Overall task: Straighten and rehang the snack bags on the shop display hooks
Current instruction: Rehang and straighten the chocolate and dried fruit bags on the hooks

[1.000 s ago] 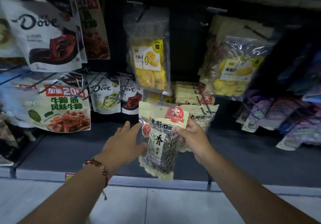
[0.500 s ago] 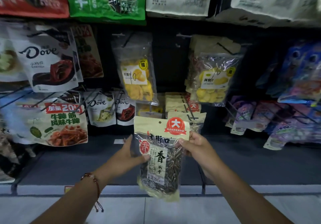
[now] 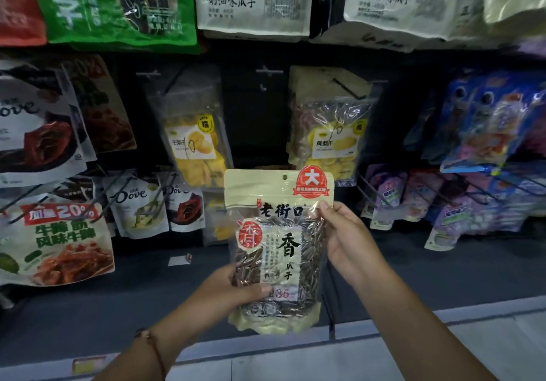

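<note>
Below the bare hook [image 3: 267,71], left hand [image 3: 227,287] and right hand [image 3: 344,237] are gripping the sunflower-seed bag [image 3: 277,250], rehanging pending.

The sunflower seed bag [image 3: 277,250] is shiny crinkly clear plastic with a matte cream header, the dried fruit bags [image 3: 193,141] look like glossy clear film too, and the hooks [image 3: 369,188] are thin dark wire.

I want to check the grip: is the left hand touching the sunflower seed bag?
Touching. The head view shows the left hand gripping the sunflower seed bag at its lower left edge, thumb across the front.
</note>
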The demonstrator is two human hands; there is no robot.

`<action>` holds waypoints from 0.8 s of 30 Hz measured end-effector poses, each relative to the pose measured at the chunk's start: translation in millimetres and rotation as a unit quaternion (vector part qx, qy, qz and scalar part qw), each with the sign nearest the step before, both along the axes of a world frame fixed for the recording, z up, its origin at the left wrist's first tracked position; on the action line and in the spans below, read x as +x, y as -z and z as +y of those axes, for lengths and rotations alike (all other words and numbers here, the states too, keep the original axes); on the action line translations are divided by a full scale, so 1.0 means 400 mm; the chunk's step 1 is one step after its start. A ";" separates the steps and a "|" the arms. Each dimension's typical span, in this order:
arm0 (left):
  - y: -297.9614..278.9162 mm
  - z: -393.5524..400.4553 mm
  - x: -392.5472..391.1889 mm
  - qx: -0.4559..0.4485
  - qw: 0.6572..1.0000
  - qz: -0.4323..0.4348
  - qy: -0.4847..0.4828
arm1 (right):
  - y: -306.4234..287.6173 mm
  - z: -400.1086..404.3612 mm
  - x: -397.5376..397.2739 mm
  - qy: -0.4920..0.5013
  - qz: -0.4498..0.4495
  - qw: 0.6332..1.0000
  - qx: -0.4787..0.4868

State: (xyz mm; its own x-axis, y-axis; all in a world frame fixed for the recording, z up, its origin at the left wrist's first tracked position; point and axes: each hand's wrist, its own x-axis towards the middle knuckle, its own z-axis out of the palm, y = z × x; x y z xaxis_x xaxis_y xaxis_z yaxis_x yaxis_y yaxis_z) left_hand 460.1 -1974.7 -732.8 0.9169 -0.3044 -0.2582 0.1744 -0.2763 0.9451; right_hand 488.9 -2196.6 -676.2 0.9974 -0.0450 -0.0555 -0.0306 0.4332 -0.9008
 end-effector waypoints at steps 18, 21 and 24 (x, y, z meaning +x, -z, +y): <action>-0.052 -0.122 0.104 -0.151 0.981 -0.037 -0.115 | -0.098 -0.228 0.371 0.159 0.028 0.966 -0.201; -0.042 -0.118 0.119 -0.152 0.982 -0.019 -0.112 | -0.106 -0.231 0.417 0.132 0.038 0.963 -0.233; -0.051 -0.115 0.117 -0.156 0.981 -0.021 -0.115 | -0.098 -0.242 0.428 0.176 0.042 0.940 -0.291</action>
